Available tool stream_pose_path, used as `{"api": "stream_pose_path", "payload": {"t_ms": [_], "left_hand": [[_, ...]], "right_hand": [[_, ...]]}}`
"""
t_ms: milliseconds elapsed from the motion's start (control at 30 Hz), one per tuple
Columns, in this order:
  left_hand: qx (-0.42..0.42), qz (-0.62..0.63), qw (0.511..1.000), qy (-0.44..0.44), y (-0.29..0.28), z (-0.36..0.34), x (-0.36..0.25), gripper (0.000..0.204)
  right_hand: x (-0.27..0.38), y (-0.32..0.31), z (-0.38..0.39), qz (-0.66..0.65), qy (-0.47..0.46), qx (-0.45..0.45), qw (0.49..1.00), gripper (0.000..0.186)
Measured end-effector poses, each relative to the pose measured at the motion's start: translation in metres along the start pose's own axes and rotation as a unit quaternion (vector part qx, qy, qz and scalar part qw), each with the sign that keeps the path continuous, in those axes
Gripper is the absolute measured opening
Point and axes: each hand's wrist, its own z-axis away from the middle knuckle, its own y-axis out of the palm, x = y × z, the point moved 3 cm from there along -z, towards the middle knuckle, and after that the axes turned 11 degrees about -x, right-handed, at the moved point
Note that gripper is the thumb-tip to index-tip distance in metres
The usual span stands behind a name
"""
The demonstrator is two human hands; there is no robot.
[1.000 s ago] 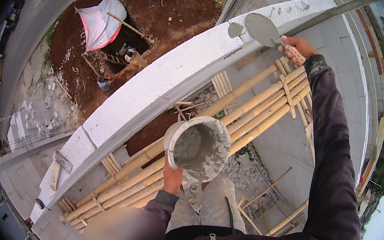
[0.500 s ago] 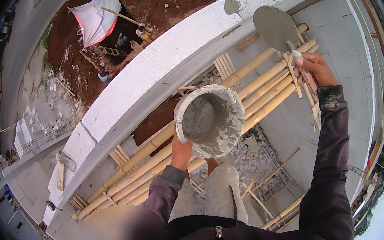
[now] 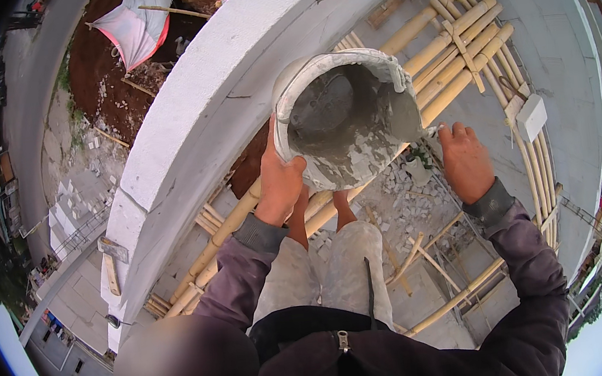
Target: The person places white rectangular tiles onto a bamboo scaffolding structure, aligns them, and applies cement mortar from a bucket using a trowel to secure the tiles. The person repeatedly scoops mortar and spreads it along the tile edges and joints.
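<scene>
My left hand (image 3: 281, 179) grips the left rim of a mortar-crusted bucket (image 3: 306, 176), thumb on the near side. Tilted so its mouth faces me, the bucket shows wet grey mortar (image 3: 336, 102) inside. Just right of the rim, my right hand (image 3: 466, 160) is closed round the handle of a trowel (image 3: 430, 131). Only a short mortar-smeared piece of it shows by the rim; I cannot make out the blade. Beyond the bucket curves a white block wall (image 3: 193, 89).
Bamboo poles (image 3: 446, 97) run under the bucket and my legs, with rubble (image 3: 406, 198) below. A wooden-handled tool with a grey head (image 3: 111, 265) lies on the wall's left end. A white block (image 3: 530, 117) is by the right-hand bamboo. Red soil and a pale tarp (image 3: 138, 24) lie beyond.
My right hand has brought the trowel down from over the wall to the bucket's right side. The bucket has come up and right, and the view has shifted.
</scene>
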Motion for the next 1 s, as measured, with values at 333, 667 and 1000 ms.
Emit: {"api": "stream_pose_path", "payload": {"t_ms": [333, 667, 1000], "left_hand": [[-0.004, -0.066, 0.997, 0.044, 0.013, -0.012, -0.029, 0.089], [0.045, -0.063, 0.996, 0.034, 0.009, -0.008, -0.007, 0.088], [0.022, -0.054, 0.998, -0.003, 0.014, -0.008, -0.003, 0.072]], "right_hand": [[0.008, 0.065, -0.006, -0.007, 0.008, 0.064, 0.998, 0.043], [0.069, 0.102, -0.014, -0.447, 0.117, 0.035, 0.886, 0.033], [0.082, 0.084, -0.005, -0.558, 0.181, -0.035, 0.809, 0.038]]}}
